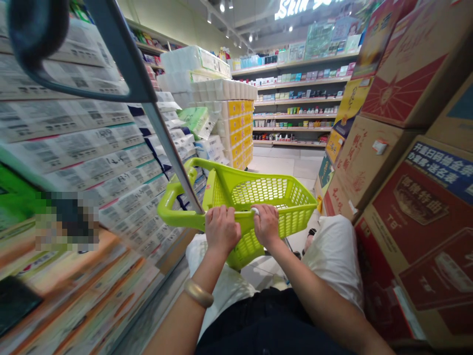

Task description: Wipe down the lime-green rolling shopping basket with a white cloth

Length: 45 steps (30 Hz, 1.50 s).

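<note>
Grip of left hand (222, 229) and right hand (266, 225): both were closed on the near rim of a green shopping cart (295, 222).
Cart stood between stacked white packs (111, 140), left, and cardboard cartons (410, 207), right; its handle end lay near the packs, its far corner short of the cartons. Metal pole (170, 138) rose just beside the left hand. Pale tiled floor (277, 165) lay open beyond the cart, running to stocked shelves (295, 101).

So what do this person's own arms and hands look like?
The left hand and right hand are bare, with no gloves, and no sleeves show below the elbows. A smooth, rounded, gold-coloured bangle circles the left forearm.
</note>
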Each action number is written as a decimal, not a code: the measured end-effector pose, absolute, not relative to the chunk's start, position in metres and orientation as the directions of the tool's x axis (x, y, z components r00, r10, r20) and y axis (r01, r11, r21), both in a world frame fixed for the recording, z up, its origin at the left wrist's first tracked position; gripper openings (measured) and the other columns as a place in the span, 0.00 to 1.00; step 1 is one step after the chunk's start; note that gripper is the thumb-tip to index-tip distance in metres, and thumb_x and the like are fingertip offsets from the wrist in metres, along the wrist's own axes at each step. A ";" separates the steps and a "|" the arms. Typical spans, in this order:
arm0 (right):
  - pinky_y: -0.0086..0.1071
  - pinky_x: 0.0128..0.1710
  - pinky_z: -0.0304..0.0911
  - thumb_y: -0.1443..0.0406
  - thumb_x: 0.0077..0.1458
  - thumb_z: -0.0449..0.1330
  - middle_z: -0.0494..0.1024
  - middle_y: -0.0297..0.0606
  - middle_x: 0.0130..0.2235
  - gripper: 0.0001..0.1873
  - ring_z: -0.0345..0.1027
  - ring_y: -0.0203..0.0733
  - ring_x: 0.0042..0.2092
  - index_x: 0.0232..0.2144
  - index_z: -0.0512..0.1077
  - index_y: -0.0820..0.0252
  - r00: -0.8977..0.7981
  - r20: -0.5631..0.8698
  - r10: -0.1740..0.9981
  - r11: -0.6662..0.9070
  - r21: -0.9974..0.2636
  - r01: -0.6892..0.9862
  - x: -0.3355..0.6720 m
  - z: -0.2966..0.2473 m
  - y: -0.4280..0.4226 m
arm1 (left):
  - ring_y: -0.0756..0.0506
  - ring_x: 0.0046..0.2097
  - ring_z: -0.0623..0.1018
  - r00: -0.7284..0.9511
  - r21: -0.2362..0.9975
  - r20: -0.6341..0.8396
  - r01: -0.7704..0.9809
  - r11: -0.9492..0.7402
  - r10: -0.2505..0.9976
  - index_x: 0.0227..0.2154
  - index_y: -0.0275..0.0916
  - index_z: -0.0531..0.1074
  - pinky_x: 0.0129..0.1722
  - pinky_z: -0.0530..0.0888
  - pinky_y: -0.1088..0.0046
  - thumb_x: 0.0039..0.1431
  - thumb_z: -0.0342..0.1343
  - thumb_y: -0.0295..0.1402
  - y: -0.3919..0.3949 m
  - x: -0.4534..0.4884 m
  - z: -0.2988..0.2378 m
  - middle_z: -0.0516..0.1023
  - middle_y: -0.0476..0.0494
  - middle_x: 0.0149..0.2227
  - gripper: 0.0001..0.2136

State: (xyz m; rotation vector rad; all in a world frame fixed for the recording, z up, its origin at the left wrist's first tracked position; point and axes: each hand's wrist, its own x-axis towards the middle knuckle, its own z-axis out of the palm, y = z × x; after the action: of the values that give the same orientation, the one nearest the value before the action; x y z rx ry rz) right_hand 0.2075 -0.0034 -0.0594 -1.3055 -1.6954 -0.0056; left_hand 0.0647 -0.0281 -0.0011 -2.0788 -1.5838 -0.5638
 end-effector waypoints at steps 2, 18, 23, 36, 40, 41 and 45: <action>0.38 0.52 0.50 0.70 0.56 0.49 0.74 0.39 0.42 0.16 0.62 0.44 0.46 0.44 0.71 0.58 0.001 0.678 0.735 0.480 -0.522 0.705 0.191 -0.054 -0.006 | 0.37 0.42 0.69 0.256 -0.123 0.579 0.966 -0.228 0.774 0.35 0.38 0.71 0.49 0.61 0.57 0.51 0.50 0.30 -0.028 0.065 -0.001 0.72 0.37 0.35 0.09; 0.41 0.55 0.49 0.70 0.58 0.49 0.74 0.40 0.44 0.17 0.61 0.45 0.48 0.46 0.70 0.57 0.063 0.671 0.739 0.427 -0.538 0.727 0.194 -0.058 -0.008 | 0.35 0.43 0.68 0.244 -0.107 0.599 0.968 -0.226 0.762 0.34 0.39 0.71 0.49 0.61 0.56 0.51 0.50 0.29 -0.027 0.066 -0.004 0.72 0.37 0.34 0.08; 0.38 0.55 0.50 0.70 0.54 0.51 0.73 0.39 0.47 0.21 0.61 0.44 0.50 0.51 0.68 0.57 -0.124 0.678 0.725 0.573 -0.492 0.656 0.176 -0.049 -0.010 | 0.36 0.42 0.69 0.251 -0.096 0.599 0.965 -0.243 0.761 0.35 0.39 0.72 0.48 0.60 0.56 0.55 0.49 0.32 -0.026 0.064 -0.005 0.73 0.37 0.34 0.09; 0.42 0.56 0.48 0.70 0.57 0.48 0.73 0.40 0.46 0.19 0.61 0.45 0.50 0.49 0.69 0.57 0.023 0.679 0.734 0.483 -0.545 0.685 0.182 -0.055 -0.012 | 0.37 0.41 0.70 0.260 -0.137 0.608 0.965 -0.223 0.750 0.34 0.39 0.72 0.48 0.60 0.57 0.54 0.49 0.30 -0.026 0.067 -0.006 0.73 0.38 0.33 0.07; 0.39 0.56 0.50 0.70 0.56 0.49 0.73 0.40 0.49 0.22 0.61 0.44 0.51 0.52 0.68 0.57 -0.127 0.684 0.718 0.587 -0.497 0.639 0.177 -0.050 -0.014 | 0.37 0.41 0.70 0.266 -0.118 0.616 0.962 -0.246 0.742 0.34 0.39 0.72 0.47 0.61 0.58 0.57 0.48 0.31 -0.027 0.064 -0.005 0.73 0.38 0.32 0.08; 0.38 0.55 0.50 0.70 0.57 0.49 0.73 0.40 0.48 0.21 0.61 0.44 0.51 0.52 0.68 0.57 -0.133 0.684 0.718 0.587 -0.491 0.644 0.182 -0.051 -0.013 | 0.37 0.41 0.70 0.267 -0.118 0.614 0.961 -0.248 0.743 0.34 0.39 0.72 0.47 0.61 0.58 0.56 0.49 0.31 -0.027 0.064 -0.005 0.73 0.38 0.33 0.08; 0.40 0.57 0.48 0.69 0.59 0.48 0.74 0.40 0.47 0.18 0.62 0.44 0.50 0.49 0.69 0.57 0.009 0.680 0.733 0.481 -0.528 0.700 0.205 -0.062 -0.009 | 0.37 0.41 0.69 0.278 -0.146 0.606 0.960 -0.239 0.745 0.34 0.39 0.71 0.49 0.61 0.57 0.51 0.51 0.29 -0.028 0.063 -0.006 0.73 0.38 0.33 0.08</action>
State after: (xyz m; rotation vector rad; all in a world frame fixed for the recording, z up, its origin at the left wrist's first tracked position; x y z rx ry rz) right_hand 0.2053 -0.0089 -0.0623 -1.2338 -1.7051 0.0404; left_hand 0.0631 -0.0276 -0.0055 -2.0603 -1.5280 -0.5761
